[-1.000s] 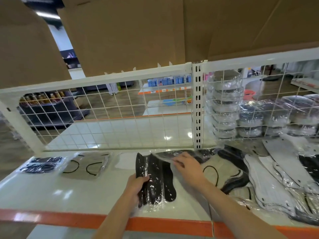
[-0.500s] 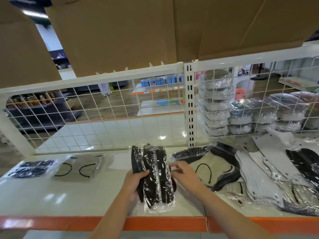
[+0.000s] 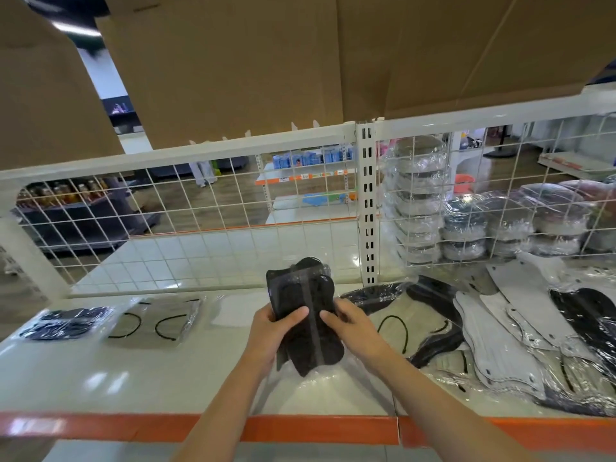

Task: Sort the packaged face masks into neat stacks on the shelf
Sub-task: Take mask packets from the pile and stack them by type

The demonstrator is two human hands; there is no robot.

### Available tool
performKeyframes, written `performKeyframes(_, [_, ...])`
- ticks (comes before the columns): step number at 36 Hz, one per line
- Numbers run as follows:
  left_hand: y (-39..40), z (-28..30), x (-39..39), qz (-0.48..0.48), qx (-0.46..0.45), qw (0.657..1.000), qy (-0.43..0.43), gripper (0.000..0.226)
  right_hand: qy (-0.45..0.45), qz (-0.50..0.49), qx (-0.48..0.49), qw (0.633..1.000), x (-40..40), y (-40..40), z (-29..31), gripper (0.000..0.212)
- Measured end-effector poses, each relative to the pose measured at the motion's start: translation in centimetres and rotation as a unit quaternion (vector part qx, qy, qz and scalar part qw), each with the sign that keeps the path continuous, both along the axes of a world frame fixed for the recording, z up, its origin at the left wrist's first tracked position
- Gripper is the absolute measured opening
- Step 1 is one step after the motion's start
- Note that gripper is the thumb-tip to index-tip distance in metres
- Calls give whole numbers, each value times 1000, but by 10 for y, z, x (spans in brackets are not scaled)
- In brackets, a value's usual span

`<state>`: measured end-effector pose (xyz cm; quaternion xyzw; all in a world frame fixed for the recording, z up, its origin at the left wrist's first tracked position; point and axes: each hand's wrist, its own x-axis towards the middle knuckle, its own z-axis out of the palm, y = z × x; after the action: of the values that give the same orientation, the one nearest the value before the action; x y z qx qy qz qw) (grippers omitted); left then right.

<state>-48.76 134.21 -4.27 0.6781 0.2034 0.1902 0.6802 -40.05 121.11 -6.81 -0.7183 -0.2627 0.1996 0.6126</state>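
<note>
Evidently squaring edges before stacking, the left hand [image 3: 271,328] and right hand [image 3: 355,325] grip a bundle of black packaged masks [image 3: 305,315] upright above the shelf [image 3: 133,378].

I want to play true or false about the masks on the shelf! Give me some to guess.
1. Both hands hold the bundle of black masks in clear plastic. True.
2. The left hand lies flat on the white shelf. False: its grip is on the bundle.
3. A grey mask pack with black ear loops lies left of the hands. True.
4. The white masks are piled left of the hands. False: they lie to the right.
5. The right hand holds nothing. False: it grips the bundle.
</note>
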Motion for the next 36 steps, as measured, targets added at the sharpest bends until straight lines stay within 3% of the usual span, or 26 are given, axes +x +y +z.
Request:
performKeyframes(3, [2,1,-2,-7,50,999,5,36,33,10,21,999,0,-2,-3,19])
performKeyframes(7, [0,-5,-3,-4,72,997,12,25,109,28,36,993,-1,-1,-9,60])
performKeyframes(11, [-8,-9,1,22,88,996,8,24,93,49,39,994,-11,6,-7,53])
performKeyframes(14, [-7,-6,3,75,-56,995,-36,22,98,50,36,993,-15,11,-8,46])
performKeyframes(17, [6,-1,1,100,-255,957,-92,42,106,26,2,994,-11,8,-11,40])
performKeyframes(19, [18,-1,-1,110,-312,938,-106,59,169,7,34,985,-11,4,-15,39])
performKeyframes(22, [21,1,-5,89,-337,930,-116,58,263,12,105,959,-13,2,-20,30])
performKeyframes(25, [18,0,-13,49,-326,936,-119,47,226,47,83,969,-15,6,-16,25])
performKeyframes(28, [27,-4,-23,41,-306,941,-136,77,159,24,62,985,-13,9,-8,23])
performKeyframes(32, [54,-16,-50,86,-208,965,-134,33,59,-7,19,998,-2,3,-4,21])
performKeyframes(34, [62,-22,-63,102,-118,983,-101,46,67,-9,20,998,3,-2,-6,31])
performKeyframes(36, [67,-31,-70,120,-92,987,-55,50,104,-9,33,994,5,-6,-11,44])
